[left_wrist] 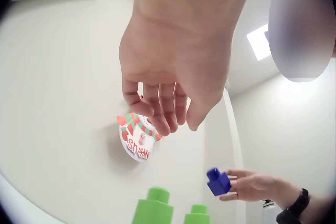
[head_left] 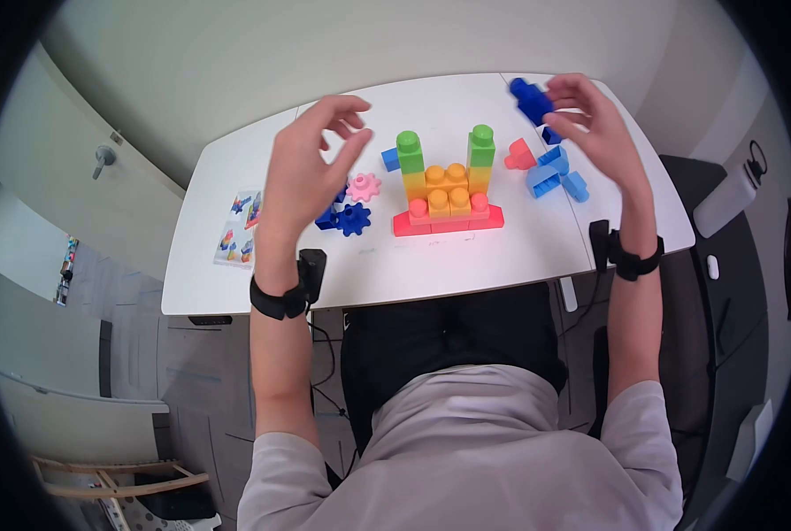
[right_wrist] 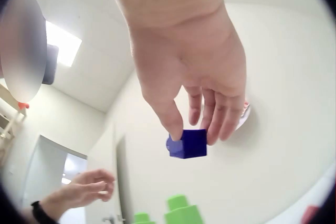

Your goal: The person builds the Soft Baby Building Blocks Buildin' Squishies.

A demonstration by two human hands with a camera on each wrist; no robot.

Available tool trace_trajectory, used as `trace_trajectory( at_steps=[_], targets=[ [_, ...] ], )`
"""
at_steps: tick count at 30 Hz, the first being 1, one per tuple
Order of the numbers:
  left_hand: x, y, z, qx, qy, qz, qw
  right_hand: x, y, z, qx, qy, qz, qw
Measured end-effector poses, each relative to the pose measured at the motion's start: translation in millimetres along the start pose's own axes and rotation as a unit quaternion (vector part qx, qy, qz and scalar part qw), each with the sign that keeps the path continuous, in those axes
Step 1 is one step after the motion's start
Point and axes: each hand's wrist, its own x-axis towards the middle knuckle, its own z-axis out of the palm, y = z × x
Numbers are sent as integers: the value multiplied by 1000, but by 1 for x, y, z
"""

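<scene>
One blue block (head_left: 533, 104) is held aloft, pinched by right fingers (right_wrist: 170, 120); left fingers (left_wrist: 167, 106) are relaxed, empty. Levelling seems needed next.

Glossy smooth plastic seen on blue block (head_left: 532, 102), green blocks (head_left: 410, 152) and pink gear (head_left: 364, 187). Table (head_left: 280, 159) surfaced smooth, white, slightly shiny. Shirt (head_left: 466, 442) made of soft matt cloth. Door handle (head_left: 103, 157) finished in metal. Wall (head_left: 413, 44) painted matt, smooth.
</scene>
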Motion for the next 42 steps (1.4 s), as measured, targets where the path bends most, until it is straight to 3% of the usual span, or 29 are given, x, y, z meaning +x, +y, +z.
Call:
trace_trajectory(
  at_steps=[3, 6, 8, 12, 15, 18, 22, 24, 26, 29, 33, 35, 38, 40, 42],
  targets=[
    [-2, 18, 18, -35, 9, 43, 998, -8, -44, 30, 90, -91, -15, 992],
    [-3, 24, 34, -57, 38, 104, 992, -17, -61, 54, 103, -116, -37, 987],
    [-4, 24, 38, 1, -2, 156, 988, -19, -64, 61, 103, -122, -29, 987],
    [-4, 25, 45, -81, -28, 78, 993, -20, -58, 70, 113, -149, -16, 982],
    [-3, 23, 50, -61, -35, 86, 994, -21, -47, 78, 75, -146, -35, 986],
    [-1, 13, 61, 37, -7, 131, 991, -21, -45, 75, -8, -80, -82, 993],
    [-1, -3, 79, 102, 21, 133, 986, -11, -24, 54, -29, 1, -85, 996],
    [-2, -9, 85, 147, 22, 133, 980, -5, -16, 36, -67, 40, -19, 997],
    [-5, -13, 89, 162, 23, 131, 978, -1, 2, 22, -95, 54, -5, 994],
    [-7, -18, 96, 192, 10, 126, 973, 7, 44, 5, -161, 75, 103, 979],
    [-10, -14, 97, 208, -26, 111, 971, 16, 131, -3, -223, 47, 157, 961],
    [-10, -11, 95, 218, -39, 112, 969, 17, 163, -2, -277, -21, 216, 936],
    [-8, -10, 93, 233, -62, 110, 964, 17, 201, -2, -313, -89, 235, 916],
    [-8, -12, 91, 239, -71, 108, 962, 15, 229, -1, -328, -96, 227, 912],
    [-9, -14, 87, 217, -66, 112, 967, 16, 260, -1, -376, -163, 208, 888]
  ],
)
